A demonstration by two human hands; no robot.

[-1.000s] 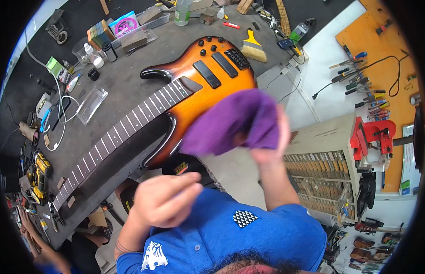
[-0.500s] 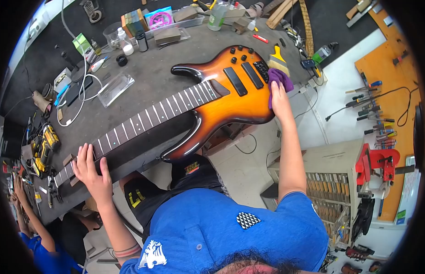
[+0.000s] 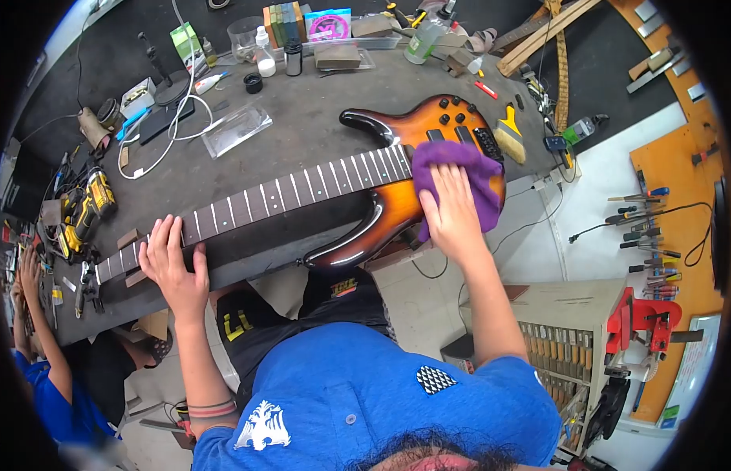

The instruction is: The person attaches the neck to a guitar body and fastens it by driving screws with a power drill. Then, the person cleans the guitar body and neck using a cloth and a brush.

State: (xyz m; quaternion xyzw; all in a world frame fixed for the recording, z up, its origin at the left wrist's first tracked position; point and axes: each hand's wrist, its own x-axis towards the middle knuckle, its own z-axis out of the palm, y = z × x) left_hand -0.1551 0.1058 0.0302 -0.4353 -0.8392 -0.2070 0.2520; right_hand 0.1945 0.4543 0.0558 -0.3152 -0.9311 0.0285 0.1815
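Note:
A sunburst bass guitar [image 3: 389, 212] without strings lies face up on the dark workbench, its neck reaching toward the left. My left hand [image 3: 175, 271] is on the neck near its headstock end, fingers across the fretboard [image 3: 291, 190] and thumb at the near side. Beneath my right hand [image 3: 456, 216], a purple cloth [image 3: 461, 153] is spread over the body. That palm presses flat on the cloth, which covers much of the pickup area. Past the cloth, the black bridge [image 3: 487, 144] and several knobs show.
A yellow-handled brush [image 3: 509, 135] lies beyond the body. Near the headstock are a yellow drill [image 3: 87, 208] and pliers [image 3: 89, 290]. Bottles and a clear plastic bag [image 3: 236, 132] sit farther back. Another person's hands [image 3: 29, 275] are at the far left.
My right hand has moved left with the purple cloth, from the bridge end onto the middle of the body, and the cloth is more spread out. My left hand stays on the neck.

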